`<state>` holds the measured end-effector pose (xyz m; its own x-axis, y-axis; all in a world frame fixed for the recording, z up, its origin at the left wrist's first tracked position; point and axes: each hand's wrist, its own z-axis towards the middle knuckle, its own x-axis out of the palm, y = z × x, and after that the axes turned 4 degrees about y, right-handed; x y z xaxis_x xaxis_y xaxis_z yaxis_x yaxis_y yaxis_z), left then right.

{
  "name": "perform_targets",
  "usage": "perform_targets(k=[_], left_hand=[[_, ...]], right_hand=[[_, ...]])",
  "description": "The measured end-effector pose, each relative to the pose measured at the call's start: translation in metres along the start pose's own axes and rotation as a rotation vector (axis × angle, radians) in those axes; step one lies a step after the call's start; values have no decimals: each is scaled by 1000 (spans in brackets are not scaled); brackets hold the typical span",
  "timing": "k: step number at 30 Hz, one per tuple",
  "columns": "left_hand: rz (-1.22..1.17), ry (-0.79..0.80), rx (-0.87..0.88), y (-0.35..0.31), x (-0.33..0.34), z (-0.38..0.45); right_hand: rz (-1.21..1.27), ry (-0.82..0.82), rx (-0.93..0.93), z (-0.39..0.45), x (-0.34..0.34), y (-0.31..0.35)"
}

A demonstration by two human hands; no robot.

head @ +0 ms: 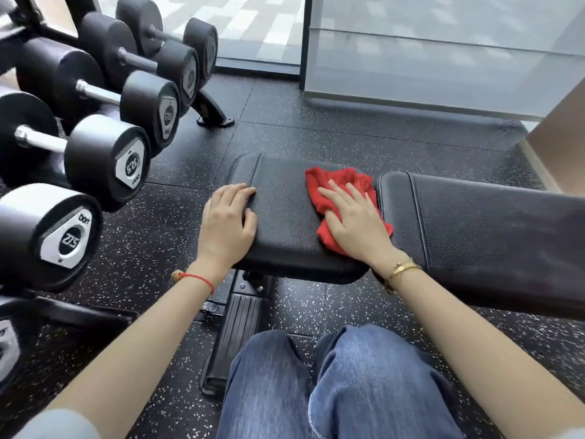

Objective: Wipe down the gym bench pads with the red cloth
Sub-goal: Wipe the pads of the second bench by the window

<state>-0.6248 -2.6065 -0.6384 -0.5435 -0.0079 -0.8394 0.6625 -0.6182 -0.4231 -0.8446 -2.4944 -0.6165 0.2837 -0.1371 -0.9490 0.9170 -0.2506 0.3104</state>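
Right hand [354, 221] (flat) presses red cloth [335, 185] on seat pad [285, 217].

Bright, even daylight from the frosted glass panels [443, 52] ahead; soft shadows, wide-angle bending at edges, slight blur on the dumbbells [104, 163].

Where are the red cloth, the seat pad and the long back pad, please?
red cloth [340, 179]: head view, its far bunched part.
seat pad [285, 210]: head view, bare middle of its top.
back pad [490, 226]: head view, its top surface.
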Motion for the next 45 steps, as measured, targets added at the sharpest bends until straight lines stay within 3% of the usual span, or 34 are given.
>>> perform_targets(k=[4,7,12,15,21,24,29,33,38,41,45], left_hand=[[-1,-1,-12,-2,-1,1],[-5,-5,-15,-1,-1,0],[-9,-18,-5,1,0,1],[-9,-15,-3,2,1,0],[-3,-15,-15,1,2,1],[-3,-22,-13,2,2,1],[-11,-25,-8,3,3,1],[-13,-12,-5,2,2,0],[-3,9,-20,-1,0,1],[-9,3,-22,-3,-1,0],[-48,-23,-39,-2,-3,1]], right_hand=[[-3,-27,161,54,-6,5],[-37,29,7,53,0,27],[-20,88,-273,-22,3,33],[9,54,-200,-31,-2,9],[17,-14,114,56,-8,3],[-27,30,-14,61,-1,26],[-12,63,-274,-7,3,29],[33,8,-151,-10,-3,-3],[26,-33,98,62,-6,-1],[-10,25,-43,78,1,25],[12,85,-349,38,6,35]])
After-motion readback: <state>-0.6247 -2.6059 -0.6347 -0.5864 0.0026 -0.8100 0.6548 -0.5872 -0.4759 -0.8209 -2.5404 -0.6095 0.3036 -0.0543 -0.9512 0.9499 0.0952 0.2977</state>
